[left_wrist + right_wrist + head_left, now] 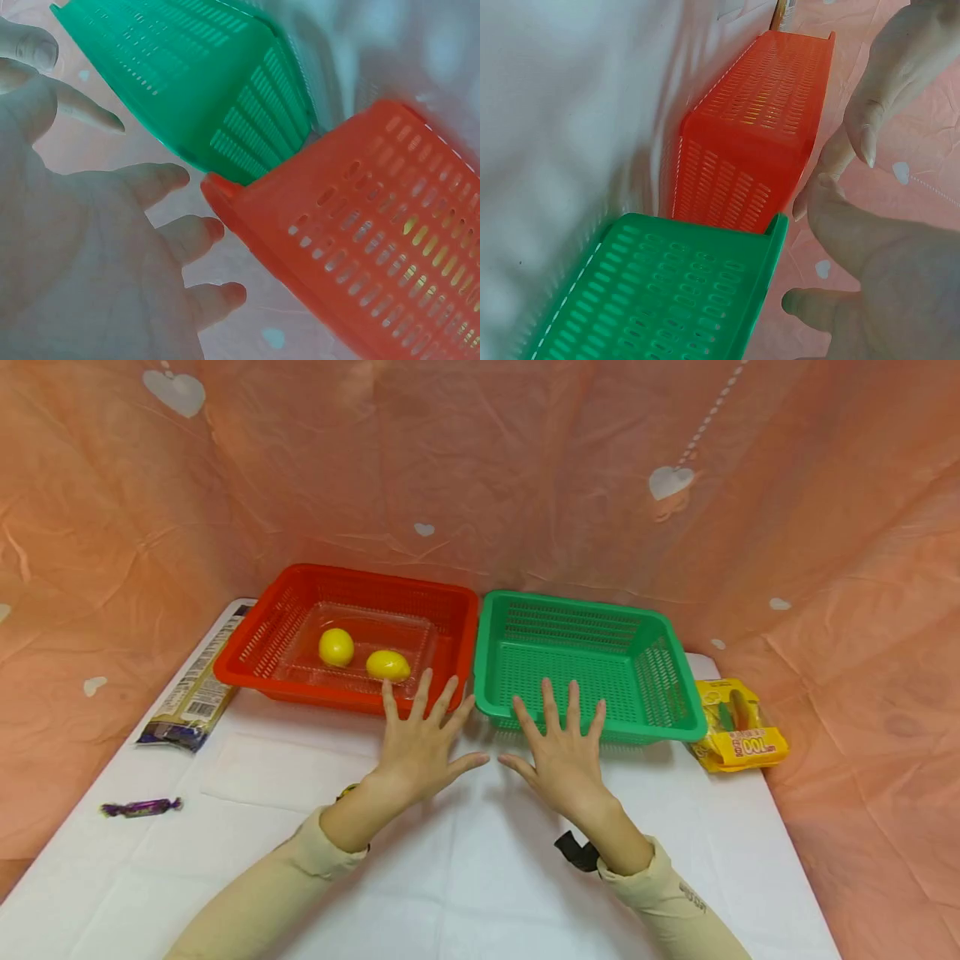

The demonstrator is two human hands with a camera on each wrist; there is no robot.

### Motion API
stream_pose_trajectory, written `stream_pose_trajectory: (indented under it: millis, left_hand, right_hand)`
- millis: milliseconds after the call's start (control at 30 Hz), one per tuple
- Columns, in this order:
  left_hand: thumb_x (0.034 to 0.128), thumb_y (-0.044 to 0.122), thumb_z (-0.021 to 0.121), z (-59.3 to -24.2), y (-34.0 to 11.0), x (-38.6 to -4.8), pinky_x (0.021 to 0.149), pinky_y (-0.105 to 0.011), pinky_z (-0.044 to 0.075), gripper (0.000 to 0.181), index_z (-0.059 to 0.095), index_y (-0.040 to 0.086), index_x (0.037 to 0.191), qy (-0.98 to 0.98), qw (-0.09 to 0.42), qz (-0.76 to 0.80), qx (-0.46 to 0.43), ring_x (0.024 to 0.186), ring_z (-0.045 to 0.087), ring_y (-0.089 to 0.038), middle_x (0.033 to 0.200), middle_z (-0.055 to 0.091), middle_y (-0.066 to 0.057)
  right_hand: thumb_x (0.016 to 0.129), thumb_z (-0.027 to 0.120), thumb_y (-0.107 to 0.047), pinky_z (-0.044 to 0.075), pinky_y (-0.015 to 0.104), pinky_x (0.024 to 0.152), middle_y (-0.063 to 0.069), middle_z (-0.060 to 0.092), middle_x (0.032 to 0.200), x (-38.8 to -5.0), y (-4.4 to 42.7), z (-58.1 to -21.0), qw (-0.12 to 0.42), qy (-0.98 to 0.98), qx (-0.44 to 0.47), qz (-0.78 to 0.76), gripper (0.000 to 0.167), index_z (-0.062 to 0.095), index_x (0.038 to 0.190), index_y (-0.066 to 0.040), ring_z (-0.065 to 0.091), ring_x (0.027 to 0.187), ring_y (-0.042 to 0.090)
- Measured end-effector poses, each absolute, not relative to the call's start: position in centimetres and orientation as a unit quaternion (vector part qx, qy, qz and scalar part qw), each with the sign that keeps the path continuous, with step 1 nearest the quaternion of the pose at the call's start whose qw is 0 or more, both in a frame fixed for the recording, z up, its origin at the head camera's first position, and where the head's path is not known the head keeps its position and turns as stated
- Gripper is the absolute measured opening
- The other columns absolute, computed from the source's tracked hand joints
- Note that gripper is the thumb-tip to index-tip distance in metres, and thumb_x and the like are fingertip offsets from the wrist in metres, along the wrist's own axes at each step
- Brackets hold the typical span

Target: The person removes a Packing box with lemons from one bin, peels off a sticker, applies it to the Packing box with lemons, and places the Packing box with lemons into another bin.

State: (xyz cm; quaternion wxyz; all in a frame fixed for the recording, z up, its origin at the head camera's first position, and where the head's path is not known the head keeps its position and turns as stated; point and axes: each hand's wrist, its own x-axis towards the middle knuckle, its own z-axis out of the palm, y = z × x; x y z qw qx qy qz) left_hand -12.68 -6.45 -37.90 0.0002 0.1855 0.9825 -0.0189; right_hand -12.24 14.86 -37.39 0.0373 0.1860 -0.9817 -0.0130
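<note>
In the head view my left hand (pixel 417 752) is held palm down with fingers spread, in front of the red basket (pixel 345 695). My right hand (pixel 564 760) has its fingers spread the same way, before the green basket (pixel 592 727). Both hands hold nothing, and their thumbs point toward each other with a small gap. Inside the red basket lies a clear plastic tray (pixel 352 618) with two yellow lemons (pixel 336 647). In the left wrist view the left fingers (pixel 161 180) appear close to the baskets' rims; contact cannot be told.
A purple-wrapped candy (pixel 141 807) lies at the left on the white tablecloth (pixel 450 893). Left of the red basket is a long gold and blue packet (pixel 191 693), partly under its rim. A yellow package (pixel 741 727) sits right of the green basket. A pink curtain (pixel 480 468) hangs behind.
</note>
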Motion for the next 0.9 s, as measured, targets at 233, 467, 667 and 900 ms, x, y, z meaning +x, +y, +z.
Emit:
stream_pose_trajectory:
  millis: [233, 467, 667, 900]
  left_hand:
    - [0.0951, 0.067, 0.046, -37.5, -8.7, -12.7, 0.108, -0.076, -0.006, 0.079, 0.030, 0.021, 0.158, 0.981, -0.028, 0.063, 0.179, 0.150, 0.005, -0.042, 0.164, 0.016, -0.014]
    - [0.0929, 0.016, 0.069, -38.3, -14.5, -12.6, 0.109, -0.061, 0.028, 0.043, 0.060, -0.001, 0.131, 0.903, -0.186, 0.371, 0.109, 0.126, 0.048, -0.039, 0.134, 0.056, -0.023]
    - [0.0877, -0.008, 0.064, -39.4, -19.3, -12.2, 0.080, -0.017, 0.051, 0.025, 0.066, -0.010, 0.112, 0.768, -0.298, 0.564, -0.052, 0.088, 0.064, -0.012, 0.103, 0.066, -0.017]
    - [0.0887, -0.011, 0.061, -40.3, -22.1, -12.6, 0.063, -0.017, 0.056, 0.030, 0.055, 0.003, 0.114, 0.590, -0.272, 0.734, -0.198, 0.065, 0.063, -0.006, 0.110, 0.045, -0.007]
  right_hand:
    - [0.093, 0.056, -0.061, 0.001, 0.077, 0.108, 0.022, 0.011, 0.163, -13.0, 14.8, -36.9, 0.046, -0.981, 0.188, -0.005, 0.080, 0.030, 0.158, -0.022, 0.002, 0.146, 0.054]
    - [0.097, 0.055, -0.055, 0.002, 0.077, 0.108, 0.024, 0.015, 0.162, -14.4, 14.8, -36.4, 0.055, -0.980, 0.185, 0.054, 0.076, 0.031, 0.157, -0.016, 0.004, 0.145, 0.054]
    - [0.098, 0.055, -0.053, 0.004, 0.077, 0.108, 0.026, 0.017, 0.161, -15.1, 14.7, -36.3, 0.050, -0.977, 0.191, 0.079, 0.075, 0.031, 0.157, -0.013, 0.008, 0.145, 0.055]
    - [0.098, 0.057, -0.050, 0.004, 0.075, 0.110, 0.026, 0.018, 0.161, -15.7, 13.6, -35.8, 0.037, -0.974, 0.202, 0.101, 0.073, 0.031, 0.157, -0.014, 0.006, 0.146, 0.053]
